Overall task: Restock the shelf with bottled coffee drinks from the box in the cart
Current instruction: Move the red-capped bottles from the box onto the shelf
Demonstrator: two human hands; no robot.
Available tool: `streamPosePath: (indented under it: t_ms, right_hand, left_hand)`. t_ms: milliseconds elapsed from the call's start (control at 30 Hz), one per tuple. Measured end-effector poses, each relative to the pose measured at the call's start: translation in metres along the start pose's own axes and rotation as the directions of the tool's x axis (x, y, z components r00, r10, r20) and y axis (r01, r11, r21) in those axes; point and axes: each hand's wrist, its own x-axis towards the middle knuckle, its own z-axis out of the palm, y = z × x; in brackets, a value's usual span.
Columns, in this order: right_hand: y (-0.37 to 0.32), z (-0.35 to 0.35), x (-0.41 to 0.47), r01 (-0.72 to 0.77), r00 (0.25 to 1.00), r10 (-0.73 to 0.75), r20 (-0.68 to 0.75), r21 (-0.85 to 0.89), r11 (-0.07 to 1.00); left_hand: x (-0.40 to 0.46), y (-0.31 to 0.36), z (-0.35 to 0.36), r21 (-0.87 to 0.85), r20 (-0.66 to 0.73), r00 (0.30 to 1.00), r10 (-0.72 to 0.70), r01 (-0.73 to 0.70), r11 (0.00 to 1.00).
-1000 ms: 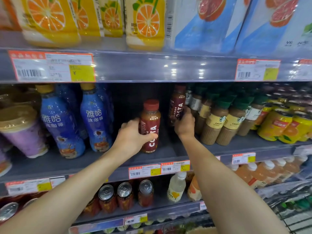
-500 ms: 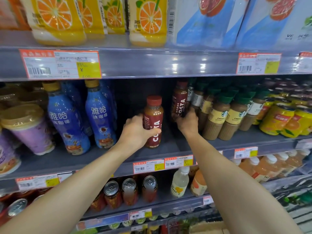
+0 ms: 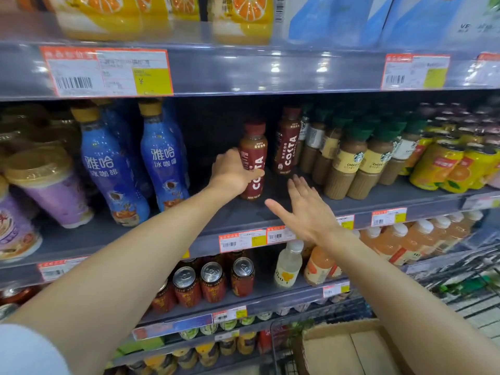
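On the shelf [image 3: 270,212], left of the green-capped bottles [image 3: 351,163], my left hand [image 3: 230,174] wraps its fingers round a standing Costa bottle [image 3: 253,161]; my right hand [image 3: 305,209] hovers, fingers spread, holding nothing; next I judge: fetch another from the box [image 3: 349,347]

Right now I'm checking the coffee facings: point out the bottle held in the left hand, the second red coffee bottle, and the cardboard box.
Held coffee bottle [image 3: 254,147], head view: upper label, above the thumb.
Second coffee bottle [image 3: 288,147], head view: label.
Cardboard box [image 3: 349,347], head view: top flap.
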Motion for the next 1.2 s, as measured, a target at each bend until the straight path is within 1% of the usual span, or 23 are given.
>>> streamPosePath:
  t_ms: [67,233,367,533,933,1067,1200]
  right_hand:
    - [0.002,0.003,-0.007,0.003,1.0,-0.002,0.015,-0.054,0.999]
    - [0.005,0.008,-0.012,0.033,0.999,-0.038,-0.031,-0.165,0.986]
    - [0.001,0.017,-0.015,0.002,0.996,-0.022,-0.082,-0.234,0.972]
    - [-0.003,0.022,-0.013,-0.002,0.994,-0.025,-0.11,-0.232,0.973]
    - [0.001,0.027,-0.012,0.003,0.984,-0.04,-0.174,-0.213,0.977]
    - [0.001,0.029,-0.012,0.002,0.984,-0.036,-0.173,-0.19,0.982]
    - [0.001,0.029,-0.011,0.009,0.983,-0.041,-0.176,-0.18,0.984]
  left_hand:
    - [0.004,0.003,0.003,-0.014,-0.006,1.0,-0.015,0.015,1.0]
    - [0.012,0.008,0.009,-0.057,-0.02,1.0,-0.023,0.022,0.998]
    - [0.019,0.007,0.012,-0.093,-0.018,0.999,-0.034,0.032,0.995]
    - [0.03,0.003,0.017,-0.115,-0.018,1.0,-0.022,0.02,0.993]
    - [0.065,0.014,0.036,-0.068,-0.042,0.998,-0.053,0.05,0.996]
    - [0.072,0.017,0.038,-0.12,-0.017,0.998,-0.053,0.051,0.991]
    - [0.079,0.015,0.041,-0.116,-0.023,0.997,-0.076,0.073,0.991]
